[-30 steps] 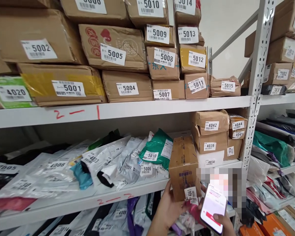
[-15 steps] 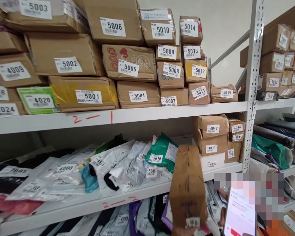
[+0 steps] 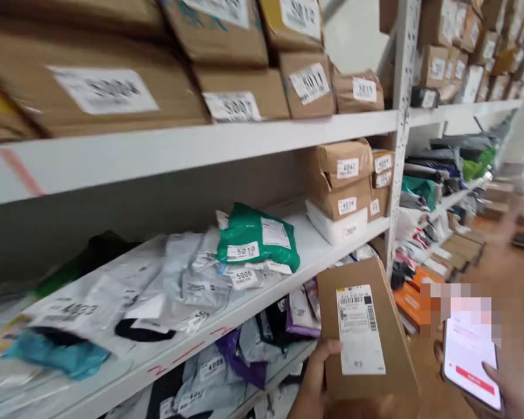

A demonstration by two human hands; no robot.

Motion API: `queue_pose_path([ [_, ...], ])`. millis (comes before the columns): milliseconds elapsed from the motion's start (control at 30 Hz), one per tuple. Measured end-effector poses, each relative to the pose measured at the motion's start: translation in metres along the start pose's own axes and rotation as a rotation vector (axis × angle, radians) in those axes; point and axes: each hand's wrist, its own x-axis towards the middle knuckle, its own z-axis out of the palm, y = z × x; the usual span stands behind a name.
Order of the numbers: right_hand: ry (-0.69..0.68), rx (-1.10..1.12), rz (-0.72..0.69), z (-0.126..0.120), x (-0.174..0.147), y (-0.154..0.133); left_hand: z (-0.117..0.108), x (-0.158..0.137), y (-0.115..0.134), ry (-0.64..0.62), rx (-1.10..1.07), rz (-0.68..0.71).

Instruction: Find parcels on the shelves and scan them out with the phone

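Note:
My left hand [image 3: 317, 378] grips a brown cardboard box [image 3: 375, 326] from its left side, low in the view. The box shows a white shipping label [image 3: 360, 329] on the face turned toward me. My right hand [image 3: 502, 390] holds a phone [image 3: 471, 361] with a lit white and red screen at the lower right. Both are held in front of the white shelf rack [image 3: 244, 145], just off its middle shelf edge.
The top shelf carries numbered cardboard boxes [image 3: 305, 87]. The middle shelf holds plastic mailer bags, among them a green one [image 3: 255, 238], and stacked boxes [image 3: 343, 186] by the upright post [image 3: 399, 145]. More shelves and floor parcels [image 3: 458, 244] run off to the right.
The view swung right and closer to the shelf. The box was pulled back and turned so its labelled face shows. The phone moved right.

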Motion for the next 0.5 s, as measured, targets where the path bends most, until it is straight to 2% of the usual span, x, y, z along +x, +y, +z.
queue_pose_path([
  [100, 0.017, 0.112, -0.225, 0.003, -0.060, 0.014, -0.005, -0.006, -0.008, -0.039, 0.100, -0.065],
  [167, 0.033, 0.105, -0.302, 0.011, -0.098, 0.025, -0.013, -0.009, -0.015, -0.083, 0.191, -0.108],
  [333, 0.068, 0.018, -0.315, 0.009, -0.181, 0.064, -0.025, -0.021, -0.032, -0.190, 0.320, -0.167],
  [500, 0.091, -0.048, -0.359, 0.002, -0.230, 0.101, -0.001, -0.043, -0.049, -0.271, 0.358, -0.171],
])
